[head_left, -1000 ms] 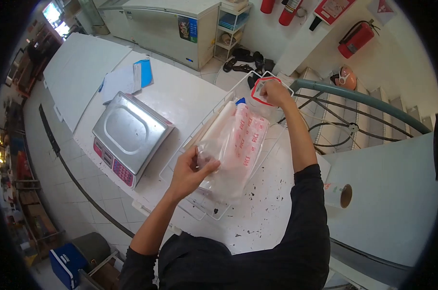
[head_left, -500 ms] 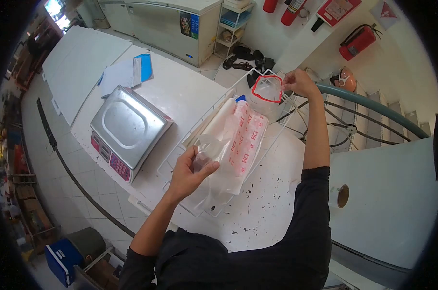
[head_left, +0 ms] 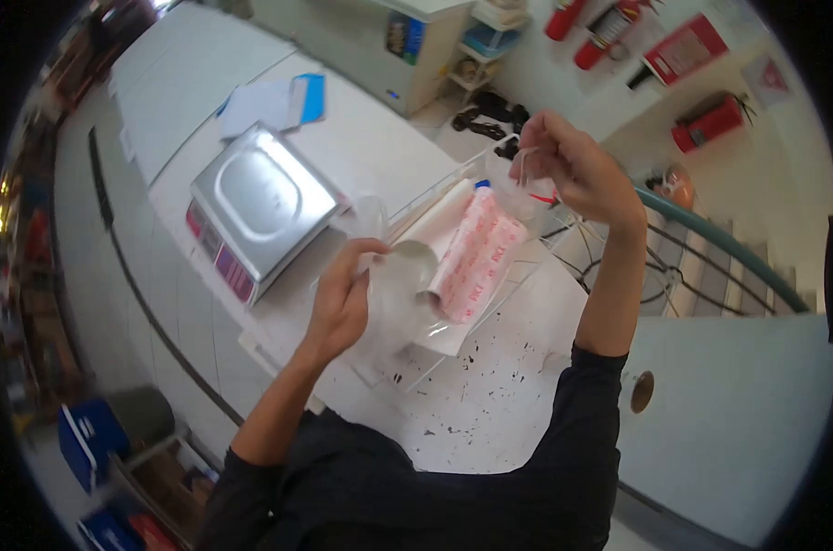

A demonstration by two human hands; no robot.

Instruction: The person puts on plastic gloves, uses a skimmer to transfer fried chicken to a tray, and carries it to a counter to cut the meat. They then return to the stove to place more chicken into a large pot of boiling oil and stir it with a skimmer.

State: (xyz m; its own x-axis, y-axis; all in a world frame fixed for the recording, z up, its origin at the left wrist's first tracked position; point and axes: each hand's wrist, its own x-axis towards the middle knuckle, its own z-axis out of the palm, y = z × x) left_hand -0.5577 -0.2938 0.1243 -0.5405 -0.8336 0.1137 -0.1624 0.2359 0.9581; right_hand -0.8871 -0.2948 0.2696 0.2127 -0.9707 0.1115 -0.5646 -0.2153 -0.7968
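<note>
My left hand (head_left: 341,298) has its thumb and fingers closed on a clear plastic bag (head_left: 400,286), which is blurred and hangs over the near end of the wire basket (head_left: 427,369). My right hand (head_left: 573,170) is above the basket's far end with curled fingers. Something clear is at its fingertips, too smeared to name. Under that hand shows a red edge (head_left: 543,198) on clear plastic. A pink-printed pack of bags marked RICE (head_left: 483,266) lies in the basket beside a whitish roll (head_left: 435,219).
A metal-topped weighing scale (head_left: 268,200) stands left of the basket on the white table (head_left: 476,404). Behind it are papers (head_left: 260,108) and a blue folder (head_left: 313,97). A spiral stair with a green handrail (head_left: 710,241) rises at right. Fire extinguishers (head_left: 708,124) hang on the wall.
My view has shifted, so the scene sits lower and further right. My left hand has turned upward with the clear bag. My right hand has come away from the red edge and curled.
</note>
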